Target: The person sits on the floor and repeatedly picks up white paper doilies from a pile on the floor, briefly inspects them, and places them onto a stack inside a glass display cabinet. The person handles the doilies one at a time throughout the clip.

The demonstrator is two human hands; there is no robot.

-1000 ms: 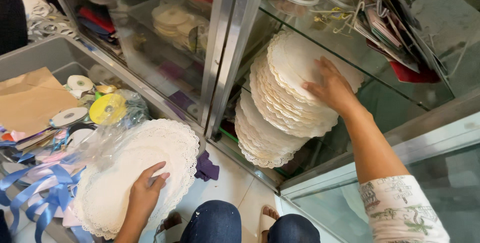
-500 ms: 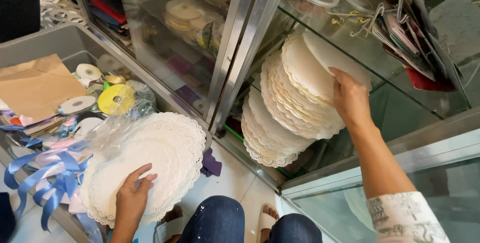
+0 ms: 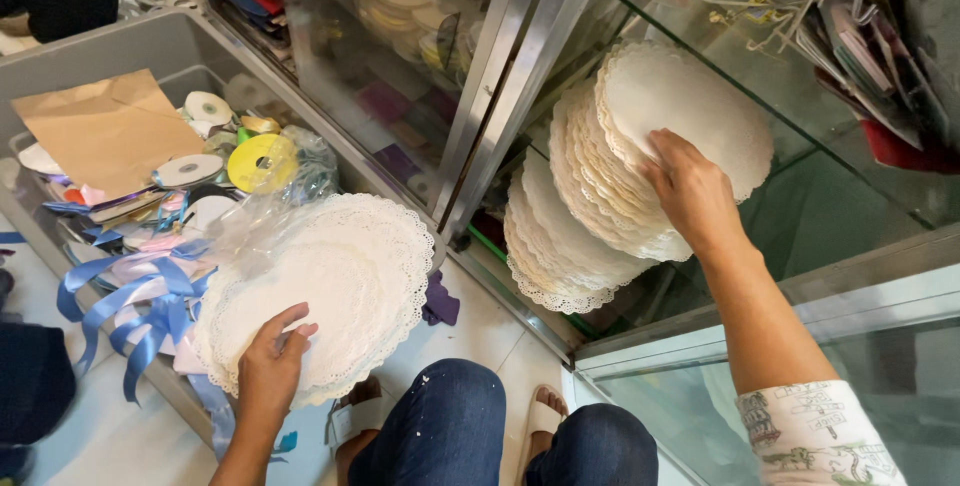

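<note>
My left hand (image 3: 270, 361) grips the near edge of a large stack of white lace paper doilies (image 3: 335, 281) that rests partly on a grey bin's rim. Inside a glass cabinet, my right hand (image 3: 690, 191) presses its fingers into a leaning row of round white doilies (image 3: 640, 136) and holds some of them apart from the rest. A lower pile of doilies (image 3: 560, 246) leans below them on the cabinet floor.
A grey bin (image 3: 150, 46) at left holds ribbon spools, a yellow reel (image 3: 262, 161), brown paper (image 3: 105, 131) and blue ribbon (image 3: 120, 306). A metal cabinet frame (image 3: 495, 86) stands between both hands. My knees in blue jeans (image 3: 440, 426) are at the bottom.
My right hand has slid lower and dug its fingers into the cabinet's doily row. My left hand still holds the large stack at its near edge.
</note>
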